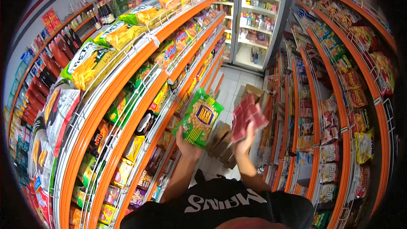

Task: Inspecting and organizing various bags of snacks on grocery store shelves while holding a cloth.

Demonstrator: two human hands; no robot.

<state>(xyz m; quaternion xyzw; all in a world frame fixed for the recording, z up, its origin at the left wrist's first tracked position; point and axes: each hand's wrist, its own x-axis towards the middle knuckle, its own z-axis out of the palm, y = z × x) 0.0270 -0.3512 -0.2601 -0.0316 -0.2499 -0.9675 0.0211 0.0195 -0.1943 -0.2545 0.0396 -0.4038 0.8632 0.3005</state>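
My left hand [188, 146] grips the lower left corner of a green plastic snack bag [202, 119], which has peanuts pictured on its front and faces up at me. To the right, a crumpled red checked cloth [247, 117] is in my right hand [245, 141]. Cloth and fingers are slightly blurred, and the cloth hides part of the hand. Both hands are raised over the aisle between two shelf racks, with a gap between the bag and the cloth.
Orange-edged shelves [109, 93] full of snack packets rise on the left, wire guards along their fronts. More packed shelves [337, 79] flank the right. Cardboard boxes [219, 141] stand on the white tiled floor [229, 78]. A glass-door drinks fridge [259, 22] closes the far end.
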